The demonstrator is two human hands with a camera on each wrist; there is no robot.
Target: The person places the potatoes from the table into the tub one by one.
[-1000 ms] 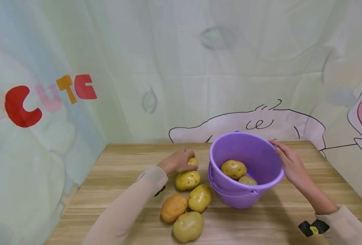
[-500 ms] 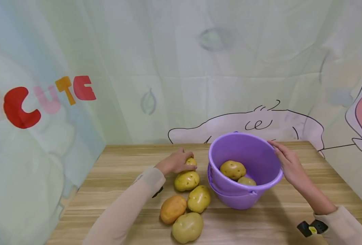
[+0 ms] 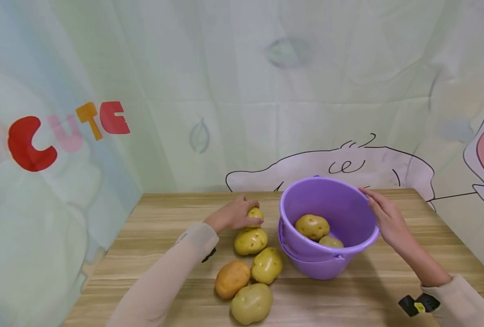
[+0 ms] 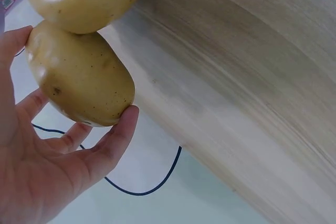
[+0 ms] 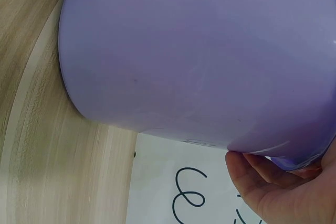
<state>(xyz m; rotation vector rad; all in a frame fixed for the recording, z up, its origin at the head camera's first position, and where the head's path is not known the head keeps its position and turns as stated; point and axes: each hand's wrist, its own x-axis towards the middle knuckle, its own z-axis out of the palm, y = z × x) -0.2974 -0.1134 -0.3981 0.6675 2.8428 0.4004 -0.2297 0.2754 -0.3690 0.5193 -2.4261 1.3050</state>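
My left hand (image 3: 235,213) grips a yellow potato (image 4: 81,74) near the back of the table, its fingers and thumb spread round the sides. Another potato (image 3: 251,241) lies directly in front of that one. To the right stands a purple bucket (image 3: 319,268), its handle hanging down at the front, with two potatoes showing inside, one of them the speckled potato (image 3: 312,226). Against the bucket's right side, just at the rim, my right hand (image 3: 391,222) rests with its fingers extended. From the right wrist, its fingertips (image 5: 239,163) touch the outer wall.
Nearer the front of the wooden table (image 3: 143,236) lie an orange-brown potato (image 3: 232,279), a yellow potato (image 3: 267,265) and a large pale potato (image 3: 251,303). A printed cloth backdrop (image 3: 242,91) hangs behind the table's back edge and along both sides.
My left hand has shifted slightly to the left on the potato, showing a little more of it. The right hand and the bucket keep their places.
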